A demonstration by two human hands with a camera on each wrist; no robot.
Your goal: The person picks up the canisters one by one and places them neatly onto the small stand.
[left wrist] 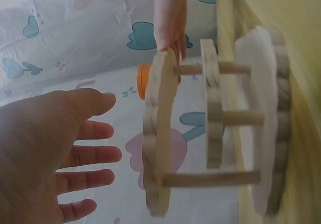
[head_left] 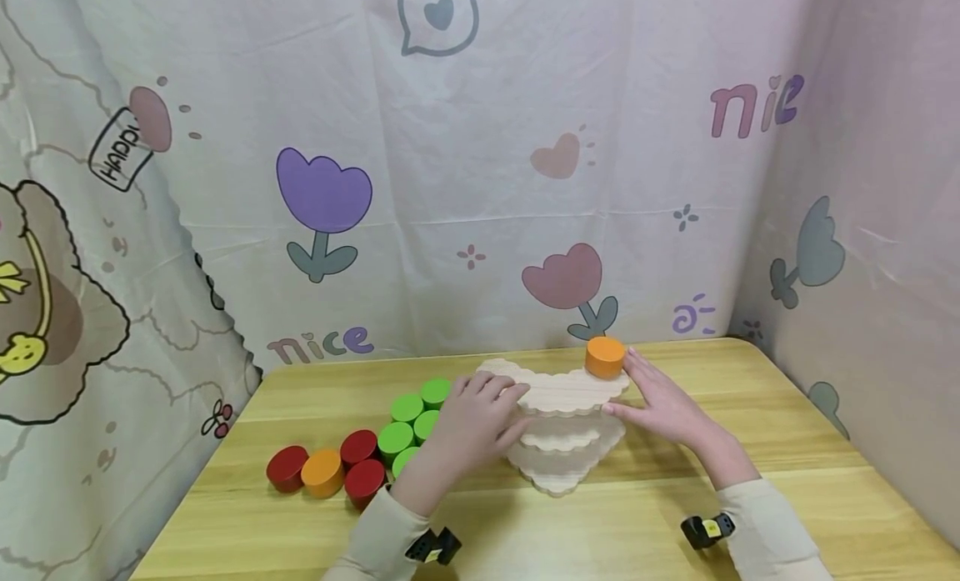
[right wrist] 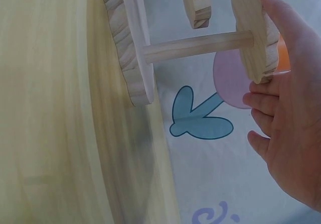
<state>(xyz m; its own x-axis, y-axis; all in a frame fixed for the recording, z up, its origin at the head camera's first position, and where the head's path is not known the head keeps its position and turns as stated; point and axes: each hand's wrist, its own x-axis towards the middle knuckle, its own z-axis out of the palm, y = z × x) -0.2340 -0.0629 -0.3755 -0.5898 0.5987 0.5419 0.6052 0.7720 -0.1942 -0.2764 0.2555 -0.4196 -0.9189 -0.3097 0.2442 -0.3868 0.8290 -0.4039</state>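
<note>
A pale wooden stand with scalloped heart-like boards (head_left: 561, 389) joined by round pegs stands on the table. An orange cylinder (head_left: 604, 358) sits at the right end of its top board. My right hand (head_left: 670, 404) is against that end; its thumb touches the front edge, and the extended fingers lie beside the orange cylinder. Over the stand's left side hovers my left hand (head_left: 476, 418), holding nothing. In the left wrist view, the left hand (left wrist: 55, 153) shows spread fingers apart from the top board. The right wrist view shows the right hand (right wrist: 296, 103) with fingers loosely extended at the board's end.
Left of the stand, several green cylinders (head_left: 396, 439) stand in a cluster. Beside them are red cylinders (head_left: 288, 468) and another orange cylinder (head_left: 323, 473). A printed cloth (head_left: 465, 189) hangs behind the wooden table (head_left: 675, 523).
</note>
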